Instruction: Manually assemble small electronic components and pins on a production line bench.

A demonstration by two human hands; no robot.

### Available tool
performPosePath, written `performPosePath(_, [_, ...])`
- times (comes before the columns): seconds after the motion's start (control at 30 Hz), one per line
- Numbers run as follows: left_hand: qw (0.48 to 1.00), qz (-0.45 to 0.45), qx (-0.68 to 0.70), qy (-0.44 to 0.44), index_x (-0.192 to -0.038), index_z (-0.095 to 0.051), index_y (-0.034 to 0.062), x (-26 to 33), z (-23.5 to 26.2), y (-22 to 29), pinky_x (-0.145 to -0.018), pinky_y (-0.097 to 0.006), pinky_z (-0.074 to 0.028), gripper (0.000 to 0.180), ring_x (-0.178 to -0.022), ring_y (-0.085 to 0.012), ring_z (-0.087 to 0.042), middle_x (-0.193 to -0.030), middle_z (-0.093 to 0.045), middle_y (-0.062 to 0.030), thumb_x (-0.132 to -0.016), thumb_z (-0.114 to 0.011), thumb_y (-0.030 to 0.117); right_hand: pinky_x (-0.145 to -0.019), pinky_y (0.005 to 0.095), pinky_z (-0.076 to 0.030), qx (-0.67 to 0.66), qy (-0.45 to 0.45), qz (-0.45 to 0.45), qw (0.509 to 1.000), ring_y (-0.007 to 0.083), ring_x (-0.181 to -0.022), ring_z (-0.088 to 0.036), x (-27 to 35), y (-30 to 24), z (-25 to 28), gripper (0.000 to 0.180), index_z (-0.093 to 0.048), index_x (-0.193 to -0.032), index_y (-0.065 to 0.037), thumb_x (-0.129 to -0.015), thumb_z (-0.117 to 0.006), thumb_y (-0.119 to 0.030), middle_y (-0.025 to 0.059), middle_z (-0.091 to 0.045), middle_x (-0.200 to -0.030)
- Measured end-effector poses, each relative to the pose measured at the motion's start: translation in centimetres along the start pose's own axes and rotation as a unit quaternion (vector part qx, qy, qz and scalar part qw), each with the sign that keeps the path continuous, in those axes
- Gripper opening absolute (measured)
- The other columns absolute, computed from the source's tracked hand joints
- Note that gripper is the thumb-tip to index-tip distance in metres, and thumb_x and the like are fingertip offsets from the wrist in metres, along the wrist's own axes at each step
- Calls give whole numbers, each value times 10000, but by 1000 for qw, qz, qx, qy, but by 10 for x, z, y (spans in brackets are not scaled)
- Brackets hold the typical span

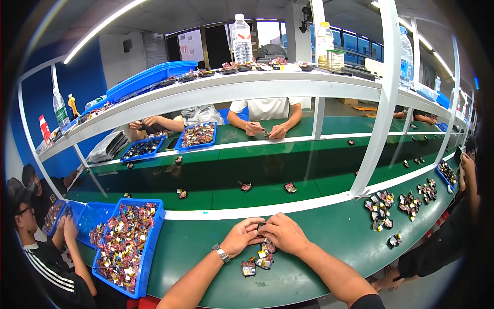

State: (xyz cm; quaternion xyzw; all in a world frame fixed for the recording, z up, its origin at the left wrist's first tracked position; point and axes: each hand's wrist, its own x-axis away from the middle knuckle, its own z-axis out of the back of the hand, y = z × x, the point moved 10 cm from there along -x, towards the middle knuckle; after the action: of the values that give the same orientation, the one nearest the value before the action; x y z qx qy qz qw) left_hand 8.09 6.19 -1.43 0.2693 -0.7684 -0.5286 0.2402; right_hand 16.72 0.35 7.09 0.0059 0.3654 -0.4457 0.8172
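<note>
Both forearms come up from the lower edge and meet over the green bench [329,242]. The left hand [241,237], a watch [221,253] on its wrist, and the right hand [284,233] are closed together, fingertips pinching one small dark part [262,226] between them, just above the bench near its white edge strip. A few like parts [257,262] lie on the bench right below the hands.

At the left a blue tray [149,257] is heaped with small red and gold pieces. Beside it a second blue tray [85,216] holds fewer. Across the belt, two more blue trays [177,147] hold similar pieces. Small piles [406,201] sit on the bench to the right.
</note>
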Motion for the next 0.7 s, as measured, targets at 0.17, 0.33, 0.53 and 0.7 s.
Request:
performPosePath(0.17, [1000,2,17,-15,-1345,-423,24,3,-4,4,-991,-359,-524,428,-1146,-190,-590,-1275,-559,-119,-933,-510,-53,-825,360,-490,-9,28,-57,998,248,-984,-537,-1,4,13,122,-743,-866,-158,-749,-759,-129,30,-569,-1012])
performPosePath(0.33, [998,-15,-7,-52,-1340,-419,19,2,-6,4,-985,-333,-521,476,-1129,-178,-591,-1248,-562,-126,-900,-595,-24,-908,379,-469,-39,40,-69,996,266,-1058,-533,0,3,15,88,-718,-831,-113,-745,-734,-109,67,-571,-1071])
performPosePath(0.53, [999,-4,-21,-33,-1322,-434,32,3,-2,1,-968,-336,-534,399,-1129,-178,-596,-1253,-574,-113,-943,-555,-1,-935,389,-462,-29,19,-55,998,276,-1121,-519,-1,1,11,82,-718,-840,-87,-763,-714,-115,77,-578,-1137])
performPosePath(0.7, [1000,16,-23,-14,-1286,-460,48,1,-2,-2,-958,-349,-543,324,-1128,-181,-603,-1257,-580,-112,-969,-513,3,-948,392,-459,-65,-21,-30,997,282,-1146,-510,0,-4,9,121,-713,-895,-63,-797,-693,-131,80,-572,-1162])
